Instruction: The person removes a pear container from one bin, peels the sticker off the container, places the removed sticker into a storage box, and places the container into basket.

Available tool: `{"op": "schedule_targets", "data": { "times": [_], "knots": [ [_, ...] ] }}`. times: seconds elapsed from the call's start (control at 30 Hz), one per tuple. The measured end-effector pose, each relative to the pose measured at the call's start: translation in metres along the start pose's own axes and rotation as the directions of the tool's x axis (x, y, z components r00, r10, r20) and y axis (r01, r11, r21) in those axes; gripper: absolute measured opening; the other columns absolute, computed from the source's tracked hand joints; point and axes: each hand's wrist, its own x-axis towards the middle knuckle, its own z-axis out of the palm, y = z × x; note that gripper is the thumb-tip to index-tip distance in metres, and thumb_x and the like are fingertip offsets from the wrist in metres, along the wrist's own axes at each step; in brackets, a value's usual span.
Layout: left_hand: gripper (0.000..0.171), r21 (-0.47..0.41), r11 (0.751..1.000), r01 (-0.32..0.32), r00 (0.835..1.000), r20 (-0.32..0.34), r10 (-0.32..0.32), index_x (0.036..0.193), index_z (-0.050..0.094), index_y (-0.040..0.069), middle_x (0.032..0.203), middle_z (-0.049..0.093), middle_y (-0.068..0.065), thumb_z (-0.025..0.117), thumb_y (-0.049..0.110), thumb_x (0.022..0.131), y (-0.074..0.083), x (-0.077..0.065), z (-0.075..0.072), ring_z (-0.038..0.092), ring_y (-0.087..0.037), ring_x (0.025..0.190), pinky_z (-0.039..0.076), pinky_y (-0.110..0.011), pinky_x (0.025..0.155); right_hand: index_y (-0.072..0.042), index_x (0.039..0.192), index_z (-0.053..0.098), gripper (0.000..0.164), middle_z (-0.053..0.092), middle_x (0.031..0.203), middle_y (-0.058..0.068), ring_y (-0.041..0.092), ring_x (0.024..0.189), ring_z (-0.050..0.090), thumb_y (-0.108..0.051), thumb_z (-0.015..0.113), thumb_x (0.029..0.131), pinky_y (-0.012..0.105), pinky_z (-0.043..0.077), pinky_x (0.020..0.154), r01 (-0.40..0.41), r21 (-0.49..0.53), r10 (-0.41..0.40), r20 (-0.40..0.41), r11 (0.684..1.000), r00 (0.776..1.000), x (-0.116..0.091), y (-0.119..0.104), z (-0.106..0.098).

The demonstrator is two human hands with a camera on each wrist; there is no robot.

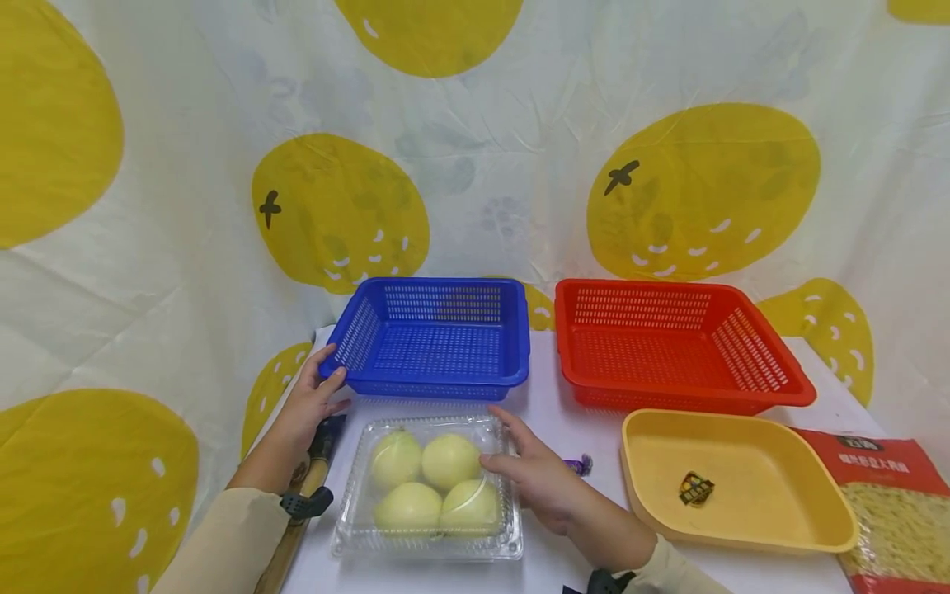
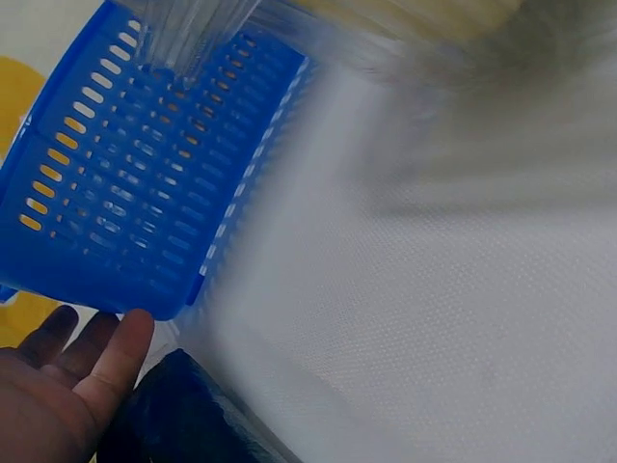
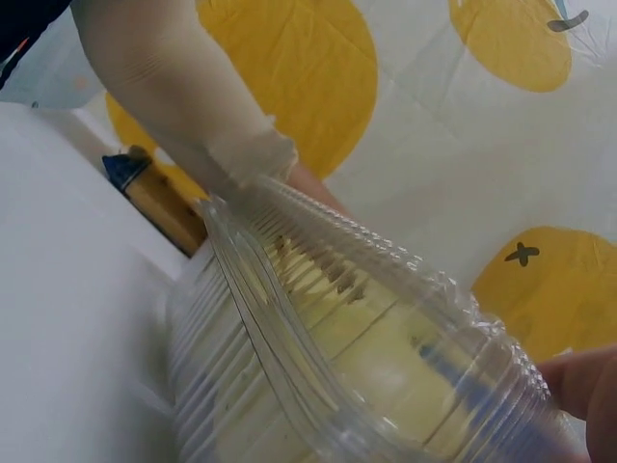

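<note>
My right hand (image 1: 545, 478) grips the right side of a clear plastic box (image 1: 356, 528), with the thumb over its lid. Several pale yellow-green round fruits (image 1: 450, 462) sit inside the box. In the left wrist view, the box (image 2: 318, 39) appears raised off the white tabletop. My left hand (image 1: 308, 404) is at the front left corner of a blue slotted basket (image 1: 426, 388). Its fingers (image 2: 125, 352) are loosely extended by the basket's corner; whether they touch it I cannot tell.
A red slotted basket (image 1: 668, 396) stands at the back right. Before it lies a yellow tray (image 1: 772, 487) bearing a small dark wrapped piece (image 1: 695, 489). A red pasta bag (image 1: 891, 495) is at the far right. Beyond my right hand shows a purple wrapper (image 1: 579, 466). A long brown object (image 1: 285, 553) lies left.
</note>
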Motion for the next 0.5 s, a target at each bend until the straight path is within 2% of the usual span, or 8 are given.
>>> {"op": "schedule_targets", "data": {
  "times": [0.13, 0.23, 0.3, 0.4, 0.5],
  "knots": [
    [0.07, -0.004, 1.0, -0.005, 1.0, -0.023, 0.005, 0.173, 0.016, 0.031, 0.173, 0.025, -0.019, 0.054, 0.033, 0.114, 0.001, 0.001, 0.001, 0.04, -0.041, 0.152, 0.042, -0.057, 0.117, -0.021, 0.169, 0.03, 0.085, 0.002, 0.174, 0.03, 0.058, 0.15, 0.024, -0.009, 0.071, 0.096, 0.069, 0.053, 0.095, 0.006, 0.025, -0.005, -0.031, 1.0, 0.999, -0.001, 0.002, -0.002],
    [0.068, -0.028, 1.0, -0.005, 0.998, -0.056, 0.003, 0.172, 0.021, 0.029, 0.172, 0.03, -0.018, 0.056, 0.029, 0.113, 0.001, 0.001, 0.003, 0.044, -0.039, 0.149, 0.044, -0.056, 0.116, -0.019, 0.168, 0.032, 0.084, 0.002, 0.174, 0.03, 0.056, 0.15, 0.024, -0.008, 0.071, 0.095, 0.061, 0.054, 0.094, 0.001, 0.046, 0.001, -0.036, 0.999, 0.999, -0.002, 0.003, -0.003],
    [0.068, -0.047, 0.999, -0.002, 0.998, -0.07, -0.001, 0.172, 0.023, 0.028, 0.171, 0.031, -0.017, 0.056, 0.027, 0.113, 0.001, 0.002, 0.003, 0.045, -0.039, 0.149, 0.045, -0.055, 0.115, -0.019, 0.168, 0.032, 0.083, 0.004, 0.174, 0.029, 0.053, 0.147, 0.03, -0.008, 0.071, 0.095, 0.055, 0.055, 0.091, -0.002, 0.056, 0.003, -0.033, 0.998, 0.999, -0.002, 0.002, -0.003],
    [0.067, -0.06, 0.998, 0.013, 0.997, -0.071, -0.017, 0.172, 0.023, 0.029, 0.172, 0.031, -0.015, 0.056, 0.028, 0.113, 0.002, 0.002, 0.004, 0.044, -0.037, 0.15, 0.045, -0.055, 0.116, -0.019, 0.167, 0.032, 0.083, 0.007, 0.174, 0.028, 0.049, 0.142, 0.038, -0.009, 0.071, 0.095, 0.049, 0.057, 0.088, -0.003, 0.054, 0.005, -0.029, 0.999, 1.0, -0.004, -0.001, -0.005],
    [0.068, -0.065, 0.998, 0.021, 0.998, -0.063, -0.025, 0.172, 0.022, 0.03, 0.172, 0.031, -0.016, 0.056, 0.028, 0.113, 0.003, 0.002, 0.003, 0.043, -0.037, 0.151, 0.044, -0.056, 0.116, -0.02, 0.167, 0.032, 0.081, 0.011, 0.174, 0.025, 0.047, 0.142, 0.038, -0.01, 0.07, 0.096, 0.048, 0.056, 0.089, -0.01, 0.044, 0.011, -0.026, 0.999, 1.0, -0.007, -0.01, -0.008]
  ]
}}
